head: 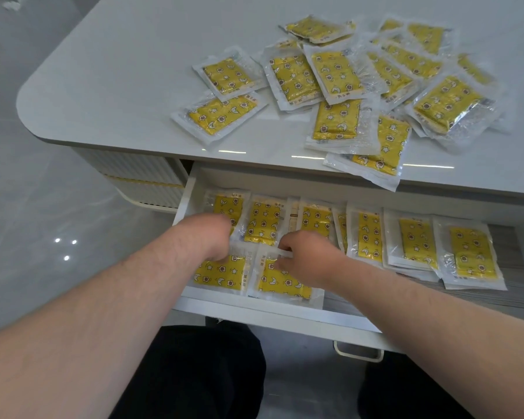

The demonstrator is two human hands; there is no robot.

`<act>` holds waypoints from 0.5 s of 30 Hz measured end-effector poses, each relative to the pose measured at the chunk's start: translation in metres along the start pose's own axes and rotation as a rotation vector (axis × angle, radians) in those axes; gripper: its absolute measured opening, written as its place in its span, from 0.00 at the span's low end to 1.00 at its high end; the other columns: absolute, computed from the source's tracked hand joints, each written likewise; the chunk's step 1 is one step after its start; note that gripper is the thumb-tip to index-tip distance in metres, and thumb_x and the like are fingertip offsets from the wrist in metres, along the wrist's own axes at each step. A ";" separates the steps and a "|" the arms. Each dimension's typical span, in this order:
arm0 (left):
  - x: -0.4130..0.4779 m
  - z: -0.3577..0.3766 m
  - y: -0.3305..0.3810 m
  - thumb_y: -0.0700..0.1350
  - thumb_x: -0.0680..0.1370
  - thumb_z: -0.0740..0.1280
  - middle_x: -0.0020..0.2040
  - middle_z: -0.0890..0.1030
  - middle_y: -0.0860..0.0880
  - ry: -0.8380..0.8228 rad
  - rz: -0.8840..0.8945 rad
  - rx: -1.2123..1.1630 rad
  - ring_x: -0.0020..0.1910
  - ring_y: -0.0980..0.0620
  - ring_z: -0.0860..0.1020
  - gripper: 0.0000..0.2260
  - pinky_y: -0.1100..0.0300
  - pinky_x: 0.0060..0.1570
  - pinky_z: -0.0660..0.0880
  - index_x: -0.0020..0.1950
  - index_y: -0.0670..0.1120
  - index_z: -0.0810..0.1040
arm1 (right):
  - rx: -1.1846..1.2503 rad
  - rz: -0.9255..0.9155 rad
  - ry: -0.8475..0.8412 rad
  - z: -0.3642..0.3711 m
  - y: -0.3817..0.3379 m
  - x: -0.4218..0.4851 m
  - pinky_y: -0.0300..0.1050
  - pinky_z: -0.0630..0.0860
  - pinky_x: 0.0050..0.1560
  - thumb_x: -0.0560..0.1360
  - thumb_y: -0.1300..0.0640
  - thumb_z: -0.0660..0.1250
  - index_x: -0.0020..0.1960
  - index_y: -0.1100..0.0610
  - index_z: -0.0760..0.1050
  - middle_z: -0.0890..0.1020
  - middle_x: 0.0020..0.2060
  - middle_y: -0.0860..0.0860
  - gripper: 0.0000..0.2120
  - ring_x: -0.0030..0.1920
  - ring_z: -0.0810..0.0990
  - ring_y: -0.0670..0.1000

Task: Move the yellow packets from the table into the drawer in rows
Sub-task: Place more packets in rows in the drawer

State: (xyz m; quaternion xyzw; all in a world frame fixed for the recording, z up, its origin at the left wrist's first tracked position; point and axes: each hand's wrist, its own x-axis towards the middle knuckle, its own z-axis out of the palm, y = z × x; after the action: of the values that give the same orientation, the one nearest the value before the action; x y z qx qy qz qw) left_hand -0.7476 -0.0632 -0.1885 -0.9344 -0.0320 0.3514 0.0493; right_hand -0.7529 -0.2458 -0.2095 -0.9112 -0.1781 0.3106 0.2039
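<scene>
Left hand [215, 237] palm-down, fingers curled; right hand [303, 255] pinching, forearms extended.

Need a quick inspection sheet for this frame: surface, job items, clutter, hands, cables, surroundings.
Surface: glossy white table top with a rounded corner; open white drawer below it.
Job's things: loose pile of yellow star-and-moon packets in clear wrappers on the table, overlapping; back row of packets standing side by side in the drawer; front row begun with two packets lying at its left end.
Clutter: nothing seen.
Grippers: left hand and right hand are both in the drawer, fingers on the front-row packets.
Cables: nothing seen.
Surroundings: shiny grey tiled floor; ribbed white cabinet side; drawer handle; dark trousers below.
</scene>
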 end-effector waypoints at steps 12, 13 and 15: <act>0.000 -0.005 0.002 0.46 0.72 0.73 0.49 0.76 0.53 0.133 0.253 -0.093 0.47 0.51 0.75 0.13 0.59 0.41 0.74 0.55 0.52 0.77 | -0.254 -0.158 -0.020 -0.010 0.015 -0.008 0.50 0.73 0.61 0.73 0.47 0.70 0.70 0.50 0.69 0.75 0.60 0.50 0.27 0.62 0.71 0.54; 0.000 -0.002 0.002 0.46 0.72 0.72 0.50 0.76 0.53 0.112 0.259 -0.090 0.47 0.51 0.75 0.14 0.60 0.41 0.73 0.56 0.52 0.77 | -0.258 -0.160 -0.018 -0.008 0.015 -0.008 0.50 0.73 0.61 0.72 0.47 0.71 0.70 0.50 0.68 0.74 0.61 0.51 0.29 0.63 0.70 0.54; 0.000 0.003 0.001 0.45 0.72 0.72 0.50 0.76 0.52 0.088 0.250 -0.084 0.46 0.51 0.75 0.14 0.59 0.40 0.74 0.56 0.52 0.76 | -0.264 -0.164 0.008 -0.005 0.014 -0.007 0.52 0.72 0.63 0.71 0.46 0.71 0.71 0.51 0.67 0.73 0.62 0.52 0.31 0.64 0.69 0.55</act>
State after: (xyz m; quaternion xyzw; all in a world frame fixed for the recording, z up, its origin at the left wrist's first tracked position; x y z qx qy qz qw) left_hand -0.7494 -0.0637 -0.1909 -0.9468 0.0723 0.3118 -0.0329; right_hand -0.7520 -0.2620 -0.2097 -0.9136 -0.2905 0.2632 0.1078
